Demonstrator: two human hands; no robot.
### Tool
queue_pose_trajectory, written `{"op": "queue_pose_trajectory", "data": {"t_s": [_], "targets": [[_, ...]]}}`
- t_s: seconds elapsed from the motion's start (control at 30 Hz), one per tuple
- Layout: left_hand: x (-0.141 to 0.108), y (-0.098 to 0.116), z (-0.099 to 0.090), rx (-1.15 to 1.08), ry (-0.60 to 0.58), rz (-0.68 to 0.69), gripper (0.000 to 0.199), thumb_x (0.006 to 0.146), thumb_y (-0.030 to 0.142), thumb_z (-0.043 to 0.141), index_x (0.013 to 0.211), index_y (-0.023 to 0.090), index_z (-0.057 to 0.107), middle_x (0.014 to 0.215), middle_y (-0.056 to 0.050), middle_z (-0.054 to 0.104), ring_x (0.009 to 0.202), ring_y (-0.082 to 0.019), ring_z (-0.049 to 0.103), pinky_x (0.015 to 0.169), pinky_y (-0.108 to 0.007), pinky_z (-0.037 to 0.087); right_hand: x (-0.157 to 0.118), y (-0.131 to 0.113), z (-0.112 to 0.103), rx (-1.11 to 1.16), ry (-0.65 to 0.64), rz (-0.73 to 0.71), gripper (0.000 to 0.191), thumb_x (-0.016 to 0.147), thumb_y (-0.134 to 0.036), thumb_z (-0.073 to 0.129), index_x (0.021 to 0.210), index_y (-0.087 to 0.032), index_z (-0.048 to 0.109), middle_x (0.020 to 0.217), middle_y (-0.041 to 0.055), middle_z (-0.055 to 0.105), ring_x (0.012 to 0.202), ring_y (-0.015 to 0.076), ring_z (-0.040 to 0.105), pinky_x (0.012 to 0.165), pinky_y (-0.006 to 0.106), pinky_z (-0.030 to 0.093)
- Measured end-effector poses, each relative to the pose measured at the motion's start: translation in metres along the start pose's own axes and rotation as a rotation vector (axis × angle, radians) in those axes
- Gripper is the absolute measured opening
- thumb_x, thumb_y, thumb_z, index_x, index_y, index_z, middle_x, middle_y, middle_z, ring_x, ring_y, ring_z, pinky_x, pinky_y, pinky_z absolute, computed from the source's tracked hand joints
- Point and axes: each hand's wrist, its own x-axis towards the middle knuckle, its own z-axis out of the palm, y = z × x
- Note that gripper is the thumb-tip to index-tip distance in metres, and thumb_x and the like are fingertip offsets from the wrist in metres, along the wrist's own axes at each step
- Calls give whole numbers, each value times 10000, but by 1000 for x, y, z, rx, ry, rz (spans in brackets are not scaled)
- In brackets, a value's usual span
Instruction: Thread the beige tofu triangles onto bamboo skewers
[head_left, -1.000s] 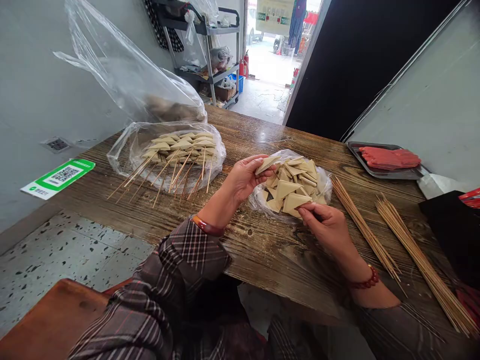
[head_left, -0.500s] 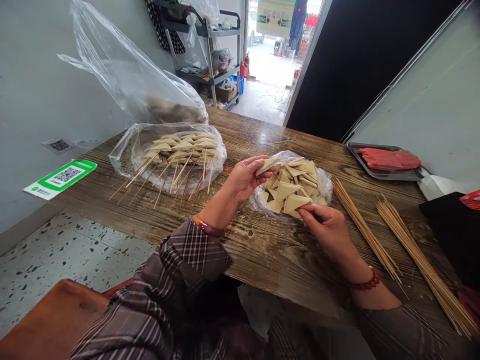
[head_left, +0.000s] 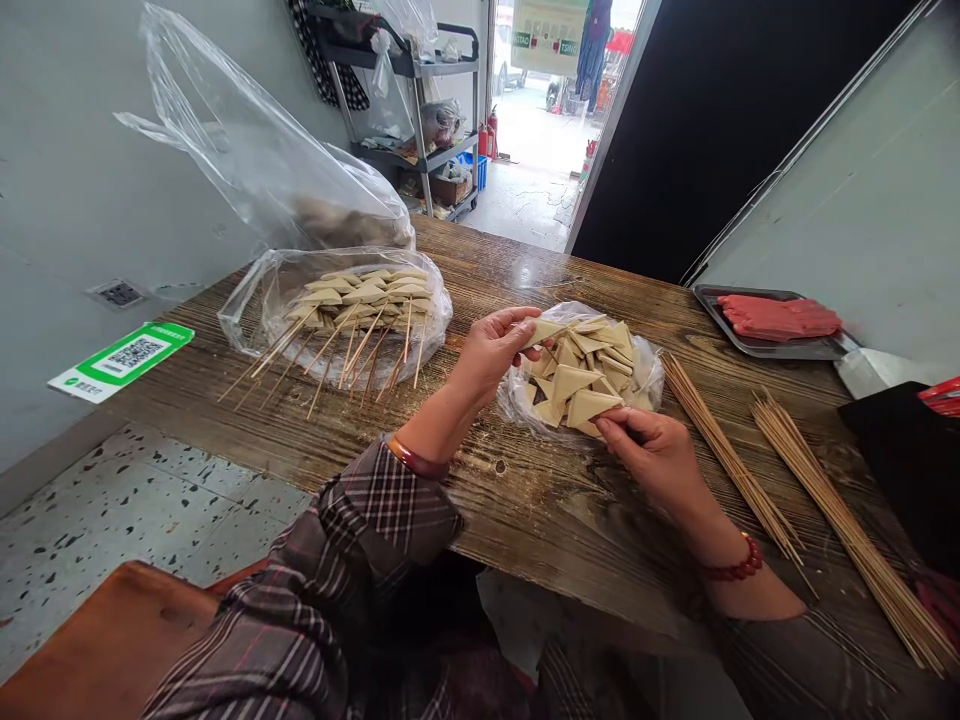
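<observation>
Between the thumb and fingers of my left hand [head_left: 491, 350] is a folded tofu-skin triangle [head_left: 544, 331], held just above the left side of the pile. My right hand [head_left: 651, 448] pinches the corner of another tofu-skin triangle [head_left: 591, 405] at the pile's near edge. Many more beige triangles [head_left: 616, 345] lie heaped on a clear plastic bag [head_left: 651, 368]. To the left, skewered triangles [head_left: 367, 292] are stacked in a second clear bag [head_left: 251, 300], their sticks [head_left: 322, 385] pointing toward me.
Two bundles of bamboo skewers, one nearer [head_left: 727, 455] and one farther right [head_left: 847, 520], lie on the wooden table [head_left: 525, 540]. A dark tray [head_left: 780, 348] with pink packs stands at the back right. A QR-code card [head_left: 124, 358] juts in at the left.
My left hand has shifted slightly right with its triangle, which now sits closer over the pile. My right hand stays at the same triangle.
</observation>
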Motion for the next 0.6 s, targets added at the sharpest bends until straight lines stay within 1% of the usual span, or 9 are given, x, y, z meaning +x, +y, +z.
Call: {"op": "queue_pose_trajectory", "data": {"t_s": [0.13,0.33,0.47,0.6], "targets": [[-2,0,3,31,-10,15,286,804,259,700,1057,127,692,770,-67,745,562,-74,601,488,-172,322,0,-3,1,12,12,3,244,863,-363,611,775,-179,744,595,-1,633,553,132,551,519,244,416],[-6,1,10,-22,0,-15,229,805,192,698,1022,118,695,772,-58,739,608,-87,629,572,-191,421,1,-4,4,18,30,-6,238,864,-353,618,759,-177,739,584,-11,615,539,121,532,529,242,404],[-8,0,12,-20,-13,-10,195,825,171,677,1013,120,691,755,-53,737,634,-94,644,594,-191,447,0,-3,5,22,43,5,238,859,-355,619,766,-175,744,573,-12,612,517,118,520,514,241,397],[-8,-2,14,-12,-23,-13,191,830,172,675,1014,125,691,751,-47,737,590,-83,629,598,-193,451,0,-4,5,21,33,28,253,863,-364,615,754,-174,742,541,-17,594,499,117,513,502,239,390]]}}
